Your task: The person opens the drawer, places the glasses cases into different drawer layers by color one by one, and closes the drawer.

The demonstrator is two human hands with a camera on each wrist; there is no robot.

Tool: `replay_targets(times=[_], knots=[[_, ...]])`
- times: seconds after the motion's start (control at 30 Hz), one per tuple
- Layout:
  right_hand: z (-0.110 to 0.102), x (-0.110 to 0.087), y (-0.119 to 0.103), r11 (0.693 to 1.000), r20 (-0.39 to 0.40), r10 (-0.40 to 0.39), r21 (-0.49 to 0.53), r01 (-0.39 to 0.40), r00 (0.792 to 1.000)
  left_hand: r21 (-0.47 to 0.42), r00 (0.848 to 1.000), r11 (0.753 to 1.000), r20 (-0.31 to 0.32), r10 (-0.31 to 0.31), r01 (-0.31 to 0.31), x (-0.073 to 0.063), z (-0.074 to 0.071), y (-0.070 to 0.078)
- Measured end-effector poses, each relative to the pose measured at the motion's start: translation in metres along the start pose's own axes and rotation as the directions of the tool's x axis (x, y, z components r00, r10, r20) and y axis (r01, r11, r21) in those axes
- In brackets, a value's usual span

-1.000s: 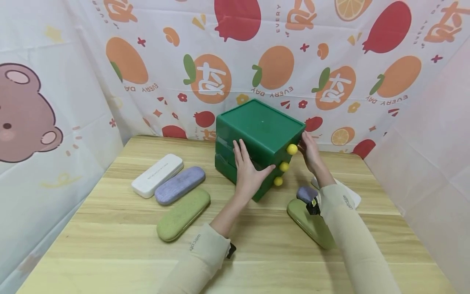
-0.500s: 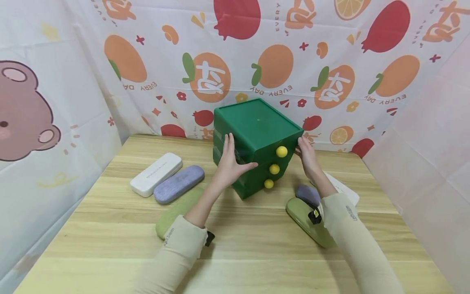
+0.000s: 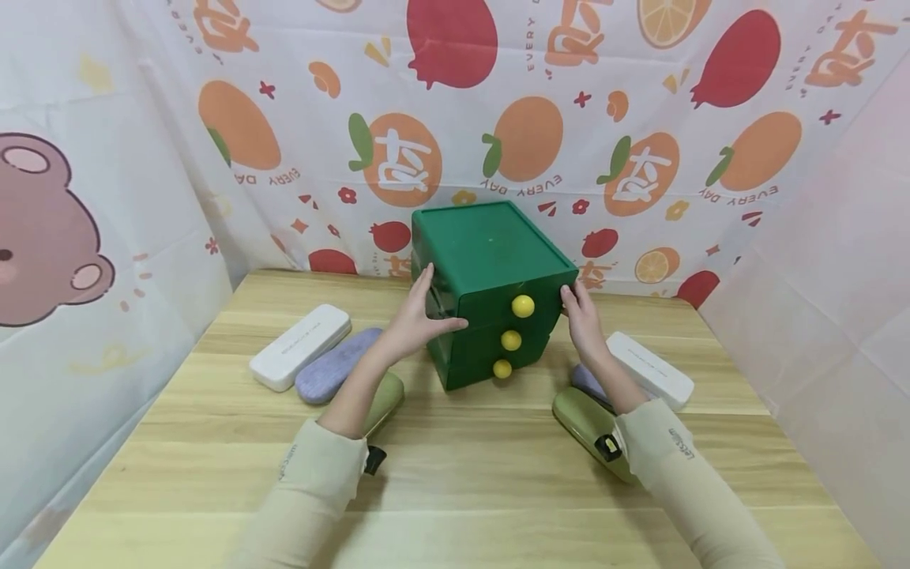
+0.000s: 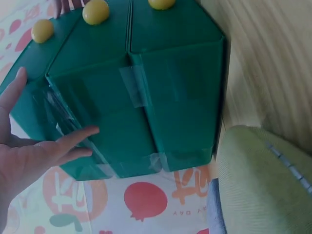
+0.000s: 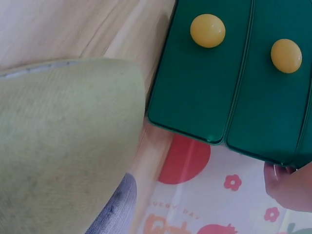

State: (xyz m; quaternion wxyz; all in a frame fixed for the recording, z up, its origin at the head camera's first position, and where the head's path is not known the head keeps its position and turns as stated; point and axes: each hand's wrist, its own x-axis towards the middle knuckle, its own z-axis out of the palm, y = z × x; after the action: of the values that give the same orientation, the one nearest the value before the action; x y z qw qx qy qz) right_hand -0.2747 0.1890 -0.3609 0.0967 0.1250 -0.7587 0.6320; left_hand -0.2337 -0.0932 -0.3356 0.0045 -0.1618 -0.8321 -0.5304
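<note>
Green three-drawer box, yellow knobs, upright

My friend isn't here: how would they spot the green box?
Toward the back of the wooden table, the person's left hand and right hand flank a green drawer box. Three yellow knobs line its front; it's bulkier than the slim cases nearby.

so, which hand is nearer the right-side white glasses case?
Right. The right hand is just left of the white glasses case, touching the right side of the green three-drawer cabinet; the left hand is farther left, at the cabinet's opposite side.
</note>
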Motion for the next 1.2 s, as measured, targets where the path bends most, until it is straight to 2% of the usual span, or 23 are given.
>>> replay_targets(times=[0.23, 0.47, 0.8, 1.03, 1.2], knots=[[-0.002, 0.001, -0.002, 0.994, 0.056, 0.018, 0.11, -0.024, 0.998, -0.11, 0.995, 0.991, -0.056, -0.083, 0.076, -0.005, 0.011, 0.001], [-0.002, -0.001, 0.0, 0.993, 0.078, 0.029, 0.113, -0.037, 0.997, -0.13, 0.996, 0.991, -0.077, -0.044, 0.034, -0.007, 0.016, -0.002], [0.004, -0.009, -0.001, 0.997, 0.062, -0.019, 0.074, 0.015, 0.998, -0.104, 1.0, 0.995, -0.009, -0.002, 0.001, -0.01, 0.004, -0.009], [0.012, -0.023, -0.015, 0.999, 0.038, -0.007, 0.047, 0.006, 0.999, -0.058, 0.999, 0.998, 0.049, -0.016, 0.019, -0.01, -0.01, -0.01], [0.019, -0.033, -0.033, 0.999, 0.037, -0.01, 0.037, 0.008, 0.999, -0.083, 0.999, 0.996, 0.036, -0.026, 0.029, -0.013, -0.014, -0.009]])
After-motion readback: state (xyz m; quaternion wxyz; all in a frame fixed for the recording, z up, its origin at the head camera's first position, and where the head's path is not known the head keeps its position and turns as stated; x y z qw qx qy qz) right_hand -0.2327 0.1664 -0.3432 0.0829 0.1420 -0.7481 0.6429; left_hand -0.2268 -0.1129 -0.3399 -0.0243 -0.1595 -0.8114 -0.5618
